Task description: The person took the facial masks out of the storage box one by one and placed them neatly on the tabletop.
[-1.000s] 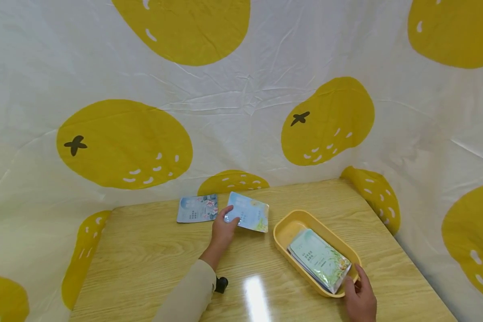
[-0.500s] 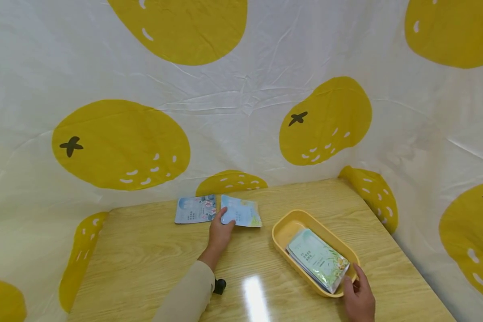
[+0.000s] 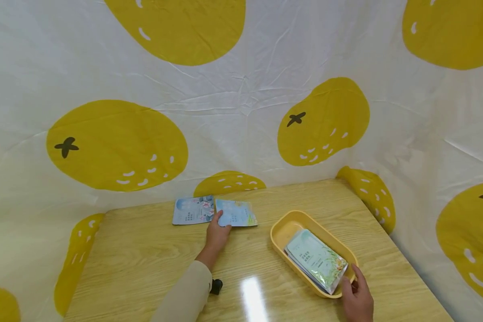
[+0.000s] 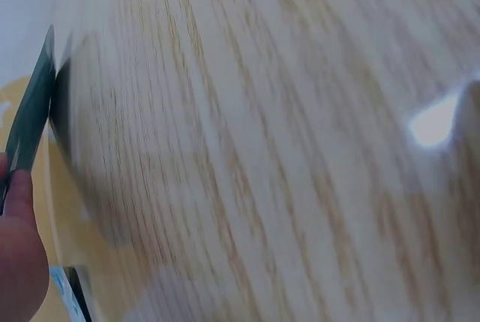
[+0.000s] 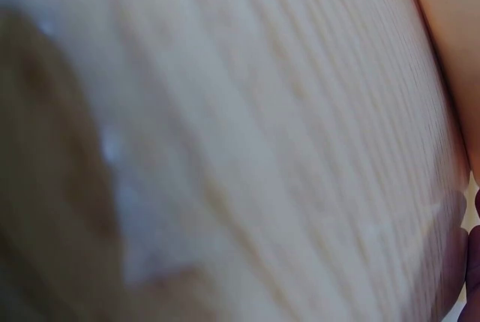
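My left hand [image 3: 218, 235] pinches a light blue flat sachet [image 3: 241, 214] by its near left corner, at the back of the table. In the left wrist view the sachet [image 4: 34, 112] appears edge-on, tilted, with a dark reflection on the tabletop beside it. Close on its left lies a grey-blue sachet [image 3: 193, 211] with pink flowers. My right hand [image 3: 358, 297] grips the near right end of a yellow oblong tray [image 3: 291, 218], thumb inside the rim. A pale green sachet [image 3: 315, 259] tops a small stack in the tray. The right wrist view shows only fingertips and tray wall [image 5: 450, 22].
The wooden table [image 3: 145, 259] reflects a bright light patch near the front. A white cloth [image 3: 233, 147] printed with yellow fruit hangs behind and at both sides, meeting the table's edges. A black object [image 3: 216, 286] sits at the left sleeve.
My left hand has shifted left and lowered the light blue sachet, which has turned to line up beside the grey-blue one. My right hand stays on the tray.
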Demonstrator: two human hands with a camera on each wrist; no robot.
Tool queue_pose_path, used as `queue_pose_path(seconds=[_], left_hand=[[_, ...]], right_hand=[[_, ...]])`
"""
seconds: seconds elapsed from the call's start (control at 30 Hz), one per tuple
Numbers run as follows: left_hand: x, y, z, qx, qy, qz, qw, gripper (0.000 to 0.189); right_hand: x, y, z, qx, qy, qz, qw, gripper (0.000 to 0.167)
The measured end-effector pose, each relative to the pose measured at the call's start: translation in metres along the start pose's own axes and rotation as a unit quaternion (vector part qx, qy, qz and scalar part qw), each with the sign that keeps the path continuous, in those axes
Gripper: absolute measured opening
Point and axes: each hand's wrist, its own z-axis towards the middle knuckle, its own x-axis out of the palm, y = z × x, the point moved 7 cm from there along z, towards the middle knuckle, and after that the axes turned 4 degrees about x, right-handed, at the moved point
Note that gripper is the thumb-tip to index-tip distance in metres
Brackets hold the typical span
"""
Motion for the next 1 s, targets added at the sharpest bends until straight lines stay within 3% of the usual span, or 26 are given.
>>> queue_pose_path(seconds=[0.37,0.77,1.0], left_hand=[[-0.002,0.001,0.011,-0.01,0.027,0.065,0.9974,0.061],[0.0,-0.004,0.022,0.006,0.036,0.137,0.9899,0.056],[0.002,-0.006,0.026,0.015,0.038,0.156,0.987,0.056]], right_hand=[[0.0,0.0,0.0,0.009,-0.003,0.001,1.0,0.049],[-0.001,0.002,0.001,0.015,-0.003,-0.013,0.9998,0.049],[0.0,0.001,0.0,0.02,0.002,-0.004,0.9998,0.05]])
